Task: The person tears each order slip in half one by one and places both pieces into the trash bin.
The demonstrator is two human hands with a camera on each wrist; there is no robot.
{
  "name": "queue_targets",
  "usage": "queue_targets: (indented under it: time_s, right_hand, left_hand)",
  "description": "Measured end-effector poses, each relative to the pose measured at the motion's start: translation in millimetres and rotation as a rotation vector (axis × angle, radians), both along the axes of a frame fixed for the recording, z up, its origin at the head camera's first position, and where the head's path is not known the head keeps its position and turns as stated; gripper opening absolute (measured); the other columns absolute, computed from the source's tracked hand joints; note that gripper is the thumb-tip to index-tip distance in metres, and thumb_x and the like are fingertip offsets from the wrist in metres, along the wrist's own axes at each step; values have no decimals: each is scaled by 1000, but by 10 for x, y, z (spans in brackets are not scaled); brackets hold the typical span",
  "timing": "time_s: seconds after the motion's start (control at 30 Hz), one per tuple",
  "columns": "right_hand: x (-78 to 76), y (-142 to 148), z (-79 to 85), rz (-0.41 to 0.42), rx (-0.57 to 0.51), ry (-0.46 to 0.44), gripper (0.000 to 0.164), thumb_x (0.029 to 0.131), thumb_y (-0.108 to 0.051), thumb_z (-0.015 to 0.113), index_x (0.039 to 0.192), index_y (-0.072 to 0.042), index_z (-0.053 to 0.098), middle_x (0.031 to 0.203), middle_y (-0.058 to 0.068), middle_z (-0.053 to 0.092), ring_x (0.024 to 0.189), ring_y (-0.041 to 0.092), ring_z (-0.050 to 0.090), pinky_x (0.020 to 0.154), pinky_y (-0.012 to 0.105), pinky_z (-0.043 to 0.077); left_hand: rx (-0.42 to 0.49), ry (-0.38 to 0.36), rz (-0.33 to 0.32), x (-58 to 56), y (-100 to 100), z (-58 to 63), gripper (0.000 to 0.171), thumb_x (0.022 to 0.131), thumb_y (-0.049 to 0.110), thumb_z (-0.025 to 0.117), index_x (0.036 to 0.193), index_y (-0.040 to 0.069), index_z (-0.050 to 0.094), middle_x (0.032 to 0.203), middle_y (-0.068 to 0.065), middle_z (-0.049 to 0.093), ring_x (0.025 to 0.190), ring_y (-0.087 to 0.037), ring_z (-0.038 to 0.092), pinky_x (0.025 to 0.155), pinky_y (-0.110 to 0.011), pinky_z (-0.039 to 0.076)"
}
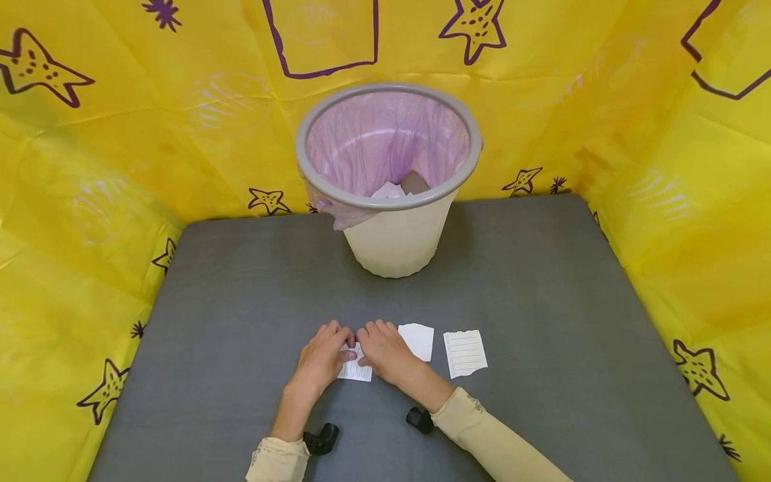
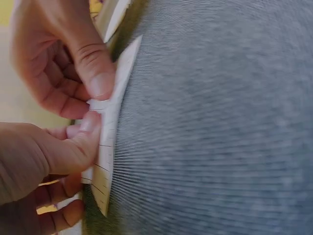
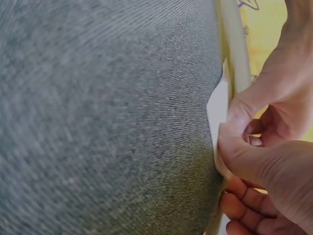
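Observation:
Side by side, my left hand [image 1: 318, 358] and right hand [image 1: 387, 351] pinch a small piece of lined paper [image 1: 357, 372] low over the dark tabletop. In the left wrist view, both thumbs press the lined paper [image 2: 103, 164] close to each other. The right wrist view shows the thumbs together again, with the pale face of the paper [image 3: 218, 110] under them. Fingertips behind the paper are partly hidden. Right of my right hand lie a blank white piece of paper [image 1: 417, 341] and a lined piece with torn edges [image 1: 465, 353].
Behind the hands stands a pale wastebasket [image 1: 394, 244] with a grey rim and a pinkish liner [image 1: 361, 137]. White paper and a brown piece lie inside it. Yellow patterned cloth [image 1: 229, 134] surrounds the dark table [image 1: 241, 301]. A black camera is strapped to each wrist.

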State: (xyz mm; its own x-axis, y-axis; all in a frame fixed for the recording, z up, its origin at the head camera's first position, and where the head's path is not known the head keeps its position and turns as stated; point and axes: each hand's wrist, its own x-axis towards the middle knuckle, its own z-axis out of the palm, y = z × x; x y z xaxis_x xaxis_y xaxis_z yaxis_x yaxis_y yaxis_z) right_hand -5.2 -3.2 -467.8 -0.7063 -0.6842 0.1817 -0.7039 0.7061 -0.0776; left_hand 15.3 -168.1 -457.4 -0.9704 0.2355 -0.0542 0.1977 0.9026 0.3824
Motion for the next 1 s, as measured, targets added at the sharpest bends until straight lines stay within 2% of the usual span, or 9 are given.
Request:
queue_targets:
  time_s: [0.2, 0.3, 0.4, 0.5, 0.57, 0.7, 0.83, 1.0]
  right_hand:
    - [-40, 11, -33, -2, -47, 85, 24, 79, -33, 76, 83, -15, 60, 75, -3, 56, 70, 13, 49, 59, 22, 27]
    - [-45, 31, -57, 9, -72, 130, 18, 81, -27, 75, 78, -17, 60, 73, -5, 55, 68, 12, 48, 57, 20, 21]
    - [-53, 61, -65, 14, -131, 187, 16, 84, -25, 73, 77, -17, 61, 75, -5, 55, 68, 12, 49, 58, 19, 23]
    - [-79, 89, -40, 7, -217, 223, 13, 89, -24, 69, 82, -17, 61, 80, -4, 57, 72, 13, 51, 62, 23, 34]
    - [-99, 104, -24, 12, -273, 228, 10, 91, -21, 66, 84, -16, 61, 83, -3, 57, 75, 14, 52, 67, 25, 40]
    - [-138, 137, 8, 26, -340, 229, 8, 91, -19, 67, 85, -16, 62, 87, -3, 59, 79, 15, 54, 72, 29, 46]
    - [-170, 182, 43, 11, -401, 125, 13, 86, -20, 74, 91, -14, 63, 93, -1, 62, 83, 15, 59, 73, 30, 49]
    - [-215, 244, 142, -15, -475, -123, 26, 89, -23, 70, 110, -10, 62, 102, 2, 66, 90, 17, 62, 78, 30, 52]
  left_hand:
    - [-2, 112, -14, -23, 13, -46, 21, 78, 21, 79, 80, 19, 58, 78, 6, 47, 75, -14, 45, 58, -26, 37]
    - [43, 120, -14, -4, -1, -66, 19, 79, 21, 78, 81, 19, 60, 82, 6, 51, 76, -14, 46, 61, -26, 39]
    - [130, 94, 4, 9, -33, -55, 12, 85, 21, 74, 90, 17, 64, 92, 3, 58, 84, -15, 53, 70, -31, 45]
    - [233, 48, 43, -16, -64, -6, 16, 92, 20, 65, 107, 12, 64, 102, -2, 63, 93, -18, 58, 79, -35, 49]
    - [309, 6, 75, -39, -73, 43, 21, 95, 20, 61, 114, 11, 63, 105, -3, 65, 93, -18, 61, 78, -35, 50]
    - [434, -48, 98, -89, -67, 130, 19, 96, 17, 61, 114, 13, 64, 103, -3, 66, 83, -12, 60, 71, -26, 50]
    - [471, 15, 63, -119, -46, 163, 16, 93, 12, 65, 109, 14, 68, 97, -1, 67, 73, -7, 54, 64, -21, 46]
    - [486, 174, -13, -142, -20, 158, 16, 88, 8, 69, 103, 13, 72, 86, 2, 67, 66, -4, 50, 60, -19, 44]
